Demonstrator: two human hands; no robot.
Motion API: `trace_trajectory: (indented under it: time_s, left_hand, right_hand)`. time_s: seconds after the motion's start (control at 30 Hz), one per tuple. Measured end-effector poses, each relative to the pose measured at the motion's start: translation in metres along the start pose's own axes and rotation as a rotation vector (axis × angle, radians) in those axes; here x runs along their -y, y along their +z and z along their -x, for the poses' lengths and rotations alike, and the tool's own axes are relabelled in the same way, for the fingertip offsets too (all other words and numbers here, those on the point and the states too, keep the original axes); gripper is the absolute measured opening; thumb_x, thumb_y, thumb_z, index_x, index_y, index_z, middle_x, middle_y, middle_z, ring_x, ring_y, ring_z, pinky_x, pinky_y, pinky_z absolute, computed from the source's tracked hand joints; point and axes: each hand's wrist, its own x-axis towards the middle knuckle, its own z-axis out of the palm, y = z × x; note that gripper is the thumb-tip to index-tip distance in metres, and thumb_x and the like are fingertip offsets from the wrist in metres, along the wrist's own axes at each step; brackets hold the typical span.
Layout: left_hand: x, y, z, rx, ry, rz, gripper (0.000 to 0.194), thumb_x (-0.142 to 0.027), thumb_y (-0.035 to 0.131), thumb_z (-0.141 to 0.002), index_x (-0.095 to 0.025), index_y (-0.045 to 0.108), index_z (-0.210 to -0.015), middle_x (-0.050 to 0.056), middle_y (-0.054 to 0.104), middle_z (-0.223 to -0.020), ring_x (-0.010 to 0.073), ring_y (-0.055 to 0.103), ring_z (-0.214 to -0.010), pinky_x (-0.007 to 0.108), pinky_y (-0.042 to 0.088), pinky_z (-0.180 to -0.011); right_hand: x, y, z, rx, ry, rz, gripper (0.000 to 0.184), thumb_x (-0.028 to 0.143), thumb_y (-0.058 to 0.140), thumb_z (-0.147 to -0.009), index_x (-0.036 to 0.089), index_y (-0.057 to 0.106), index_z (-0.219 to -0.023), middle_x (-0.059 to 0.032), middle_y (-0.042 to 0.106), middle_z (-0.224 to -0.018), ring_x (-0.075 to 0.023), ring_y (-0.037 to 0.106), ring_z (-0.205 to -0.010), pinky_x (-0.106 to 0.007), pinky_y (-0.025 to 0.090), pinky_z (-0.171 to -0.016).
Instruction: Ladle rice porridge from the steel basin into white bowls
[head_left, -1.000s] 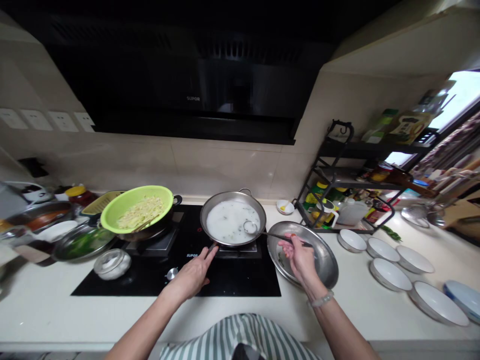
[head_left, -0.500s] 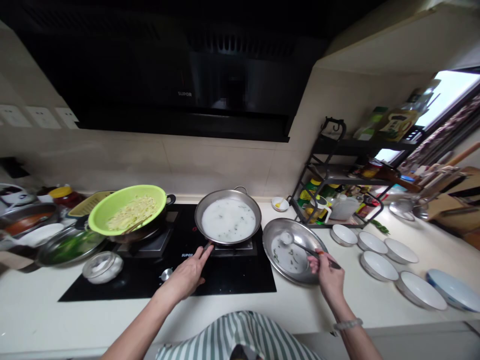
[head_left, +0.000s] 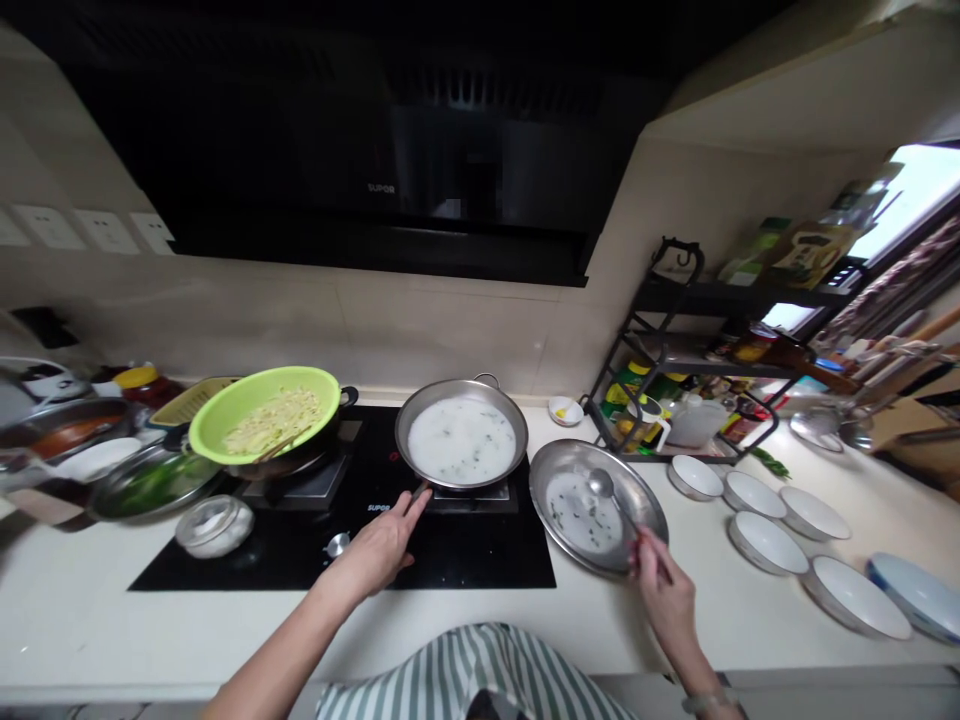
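On the right side of the stove stands a metal pan point(head_left: 401, 440) with white liquid batter flecked with green in it. My left hand point(head_left: 382, 545) is closed on its short handle, index finger lying along it. Beside the stove, a steel basin point(head_left: 645, 490) holds more of the same white, flecked batter. My right hand point(head_left: 664, 590) grips a ladle point(head_left: 601, 483) by its handle over that basin. The ladle's bowl looks like bare grey metal, above the batter or just at its surface; which one I cannot tell.
A green colander point(head_left: 206, 430) of pale shreds sits on the left burner. A glass jar point(head_left: 215, 527) stands at the stove's front left. Several white bowls point(head_left: 765, 543) are to the right, below a black spice rack point(head_left: 679, 300). The range hood point(head_left: 375, 220) hangs overhead.
The ladle's bowl has shifted right in the basin and shows grey metal where it looked whitish before. My right hand has moved slightly toward me. My left hand stays on the pan handle.
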Motion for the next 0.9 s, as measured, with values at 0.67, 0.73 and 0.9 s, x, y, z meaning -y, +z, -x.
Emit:
trace_trajectory:
  time_s: [0.67,0.73,0.9]
  left_hand:
    - [-0.002,-0.002,0.000,0.018,-0.024,0.022,0.095,-0.010,0.064,-0.075,-0.013,0.014,-0.156,0.028,0.023,-0.158,0.0324,0.040,-0.140,0.038,0.039,-0.109]
    - [-0.004,-0.005,0.001,0.027,-0.023,0.024,0.095,-0.009,0.065,-0.076,-0.011,0.014,-0.156,0.029,0.023,-0.157,0.0312,0.038,-0.141,0.036,0.037,-0.110]
    - [-0.006,-0.009,0.003,0.044,-0.034,0.024,0.094,-0.009,0.064,-0.077,-0.012,0.014,-0.156,0.029,0.022,-0.158,0.0282,0.037,-0.142,0.034,0.036,-0.111]
  right_hand:
    - [0.094,0.147,-0.026,0.417,0.094,-0.323,0.049,0.057,0.056,-0.084,0.015,0.068,-0.104,-0.0034,0.066,-0.067,-0.0132,0.054,-0.048,-0.025,0.046,-0.042]
    - [0.090,0.152,-0.025,0.422,0.121,-0.335,0.048,0.057,0.056,-0.083,0.014,0.067,-0.104,-0.0033,0.066,-0.066,-0.0131,0.054,-0.047,-0.025,0.045,-0.041]
    - [0.086,0.154,-0.029,0.278,0.336,-0.480,0.041,0.054,0.063,-0.077,0.016,0.064,-0.091,-0.0048,0.067,-0.060,-0.0144,0.056,-0.044,-0.023,0.041,-0.038]
